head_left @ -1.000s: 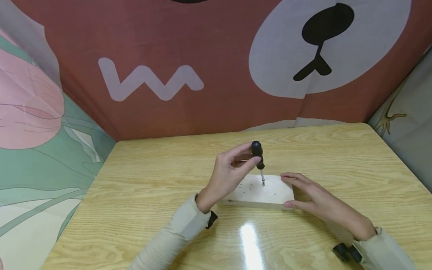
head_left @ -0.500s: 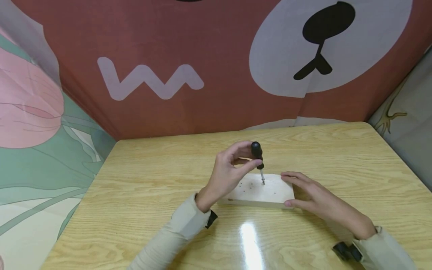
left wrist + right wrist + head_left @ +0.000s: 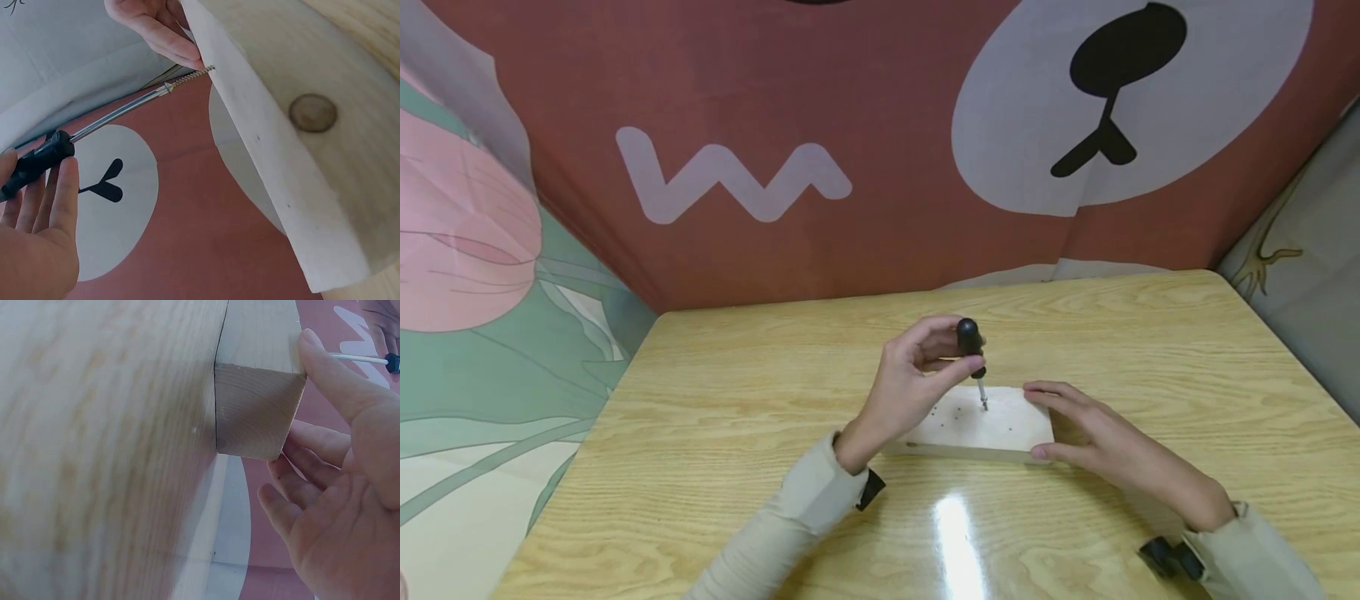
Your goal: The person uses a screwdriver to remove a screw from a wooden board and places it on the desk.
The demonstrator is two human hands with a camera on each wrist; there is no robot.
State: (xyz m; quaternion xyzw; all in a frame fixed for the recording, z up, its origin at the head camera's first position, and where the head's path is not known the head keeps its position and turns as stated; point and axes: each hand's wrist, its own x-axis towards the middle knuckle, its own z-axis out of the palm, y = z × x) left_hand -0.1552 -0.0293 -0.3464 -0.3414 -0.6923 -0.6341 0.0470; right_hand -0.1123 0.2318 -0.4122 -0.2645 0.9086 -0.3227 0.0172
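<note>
My left hand [image 3: 912, 379] grips the black handle of a screwdriver [image 3: 37, 164] between thumb and fingers. The shaft runs down to the head of a threaded screw [image 3: 192, 77], whose point enters the top face of a pale wooden block [image 3: 970, 429]. Much of the screw's thread shows above the wood in the left wrist view. My right hand [image 3: 1101, 433] holds the block's right end, thumb at the near edge and fingers at the far edge. In the right wrist view, the end grain [image 3: 256, 412] shows between thumb and fingers.
The block lies flat on a wood-grain table [image 3: 737, 400]. Several small dark holes dot its top, and a round knot [image 3: 312, 113] marks its side. A printed cloth [image 3: 895, 233] hangs behind the table's far edge.
The screwdriver handle shifts very slightly in my left fingers, its top a little lower. My right hand and the block stay in place.
</note>
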